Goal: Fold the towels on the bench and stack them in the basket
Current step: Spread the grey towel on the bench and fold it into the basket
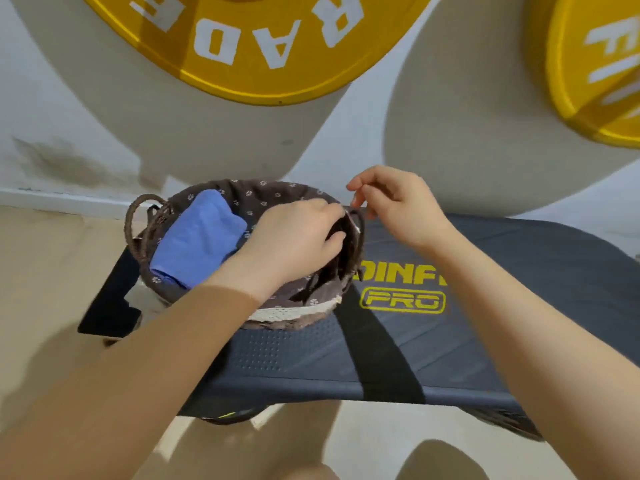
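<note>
Head view: only camera, looks down on hands over gym bench.
Basket: wicker basket (298, 318) with brown floral liner sits at left end of tabletop (485, 323), partly overhanging the edge.
Blue towel: folded blue towel (199, 237) lies inside basket, left side, leaning on liner.
Dark cloth: brown piece (337, 251) at right inner wall of basket, under left hand; second towel or liner fabric, cannot tell.
Left hand: left hand (294, 242) reaches into basket, fingers (334, 237) curled down over the dark cloth, pressing or tucking it against the wall.
Right hand: right hand (398, 206) just beside basket's right handle (360, 216), thumb and forefinger narrowed in a pinch; what it pinches is too small to tell.
Bench surface: no loose towels visible on tabletop in this view; right end cut off.
Progress: judged late, at least one towel folded and stowed, visible bench clear; likely only final tuck or tidy left.
Background: yellow weight plates (256, 39) lean on wall behind.
</note>
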`<state>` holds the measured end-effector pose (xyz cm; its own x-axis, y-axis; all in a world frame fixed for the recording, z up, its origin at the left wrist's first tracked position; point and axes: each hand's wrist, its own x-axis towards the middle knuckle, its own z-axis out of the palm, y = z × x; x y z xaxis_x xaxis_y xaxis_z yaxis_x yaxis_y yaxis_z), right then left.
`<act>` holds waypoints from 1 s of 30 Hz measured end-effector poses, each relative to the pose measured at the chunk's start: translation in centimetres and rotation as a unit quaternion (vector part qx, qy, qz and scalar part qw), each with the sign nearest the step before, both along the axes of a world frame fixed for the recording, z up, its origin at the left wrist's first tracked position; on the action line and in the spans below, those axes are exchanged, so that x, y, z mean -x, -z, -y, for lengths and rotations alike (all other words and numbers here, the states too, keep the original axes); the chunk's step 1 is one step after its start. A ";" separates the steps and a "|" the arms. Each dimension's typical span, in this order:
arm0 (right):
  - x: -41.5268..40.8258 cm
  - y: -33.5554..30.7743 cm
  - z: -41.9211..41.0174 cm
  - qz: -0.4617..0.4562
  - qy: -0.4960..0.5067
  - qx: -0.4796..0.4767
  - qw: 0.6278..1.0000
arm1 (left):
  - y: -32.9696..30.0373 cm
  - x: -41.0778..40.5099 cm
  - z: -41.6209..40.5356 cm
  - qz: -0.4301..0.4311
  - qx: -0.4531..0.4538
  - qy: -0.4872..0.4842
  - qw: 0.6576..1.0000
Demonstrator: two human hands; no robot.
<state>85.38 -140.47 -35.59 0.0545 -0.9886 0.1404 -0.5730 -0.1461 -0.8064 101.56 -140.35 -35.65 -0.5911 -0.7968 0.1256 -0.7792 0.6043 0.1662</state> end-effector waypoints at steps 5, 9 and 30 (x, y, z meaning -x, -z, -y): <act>10.9 0.6 -6.9 -0.021 0.080 -0.005 0.997 | -0.2 11.4 -3.2 -0.073 -0.026 0.095 0.992; 21.4 2.4 -13.9 -0.023 0.175 -0.037 0.984 | 1.0 21.9 -6.5 -0.068 -0.064 0.172 0.981; 63.6 11.5 -25.2 -0.170 0.376 -0.119 0.903 | 12.2 58.4 -17.0 0.257 -0.107 0.147 0.949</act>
<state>21.82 -115.23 -47.07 -0.6455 -0.7634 0.0214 -0.6582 0.5420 -0.5225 43.17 -123.40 -47.87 -0.7316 -0.5622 -0.3855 -0.5932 0.8037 -0.0464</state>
